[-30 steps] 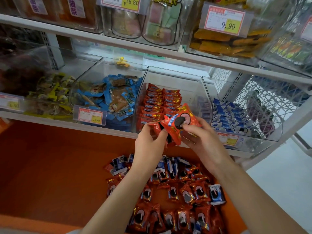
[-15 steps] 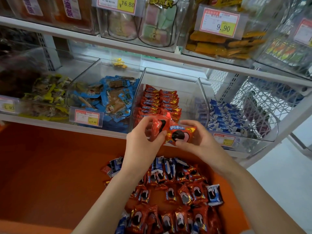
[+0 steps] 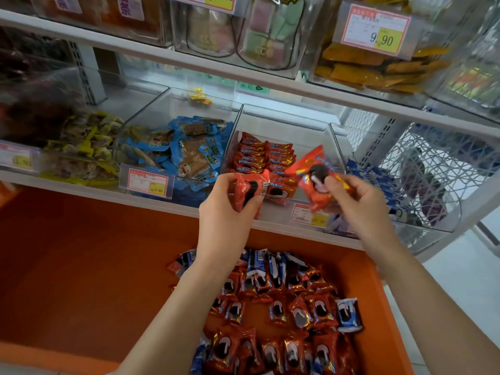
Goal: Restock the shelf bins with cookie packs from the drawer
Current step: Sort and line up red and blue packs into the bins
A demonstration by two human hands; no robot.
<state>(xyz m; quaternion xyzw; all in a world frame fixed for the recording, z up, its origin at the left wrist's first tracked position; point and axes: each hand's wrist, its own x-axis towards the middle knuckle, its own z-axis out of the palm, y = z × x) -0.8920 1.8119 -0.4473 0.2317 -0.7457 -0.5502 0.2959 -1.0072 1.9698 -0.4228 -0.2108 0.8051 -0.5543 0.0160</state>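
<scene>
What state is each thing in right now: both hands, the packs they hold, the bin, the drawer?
Left hand: grips first red pack.
Right hand: pinches second red pack, tilted.
Middle bin: partly filled, red packs in rows.
Drawer: open, red and blue packs heaped inside.

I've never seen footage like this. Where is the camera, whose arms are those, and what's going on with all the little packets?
There is no machine here: a person wears a wide-angle camera on the head, so this single picture looks forward and down at their own arms. The left hand grips one red cookie pack; the right hand pinches a second red pack. Both are held at the front of a clear shelf bin with neat rows of the same red packs. Below lies an open orange drawer holding a loose pile of red packs and a few blue packs.
</scene>
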